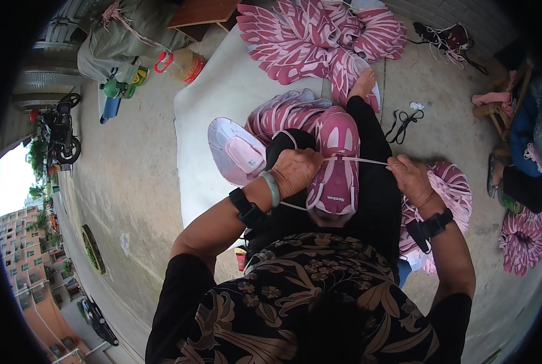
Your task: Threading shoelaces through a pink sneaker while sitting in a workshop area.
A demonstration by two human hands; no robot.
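A maroon and pink shoe upper (333, 188) lies across my lap, between my knees. A thin pale shoelace (366, 161) runs through its middle eyelets and stretches taut sideways. At the left edge of the upper, my left hand (296, 171) is closed on the lace, the fingertips partly hidden. My right hand (411, 180) pinches the lace's other stretch, off to the right of the upper and apart from it. Beside my left knee rests a pale insole-shaped piece (237, 151) with a pink pad. A stack of similar uppers (283, 113) lies just beyond that knee.
More pink uppers (319, 42) are heaped at the far end of a white sheet (207, 97). Another bundle (456, 191) sits by my right leg. A black cord (402, 124) lies on the concrete. Bottles (183, 65) stand far left; a wooden stool (498, 112) is at right.
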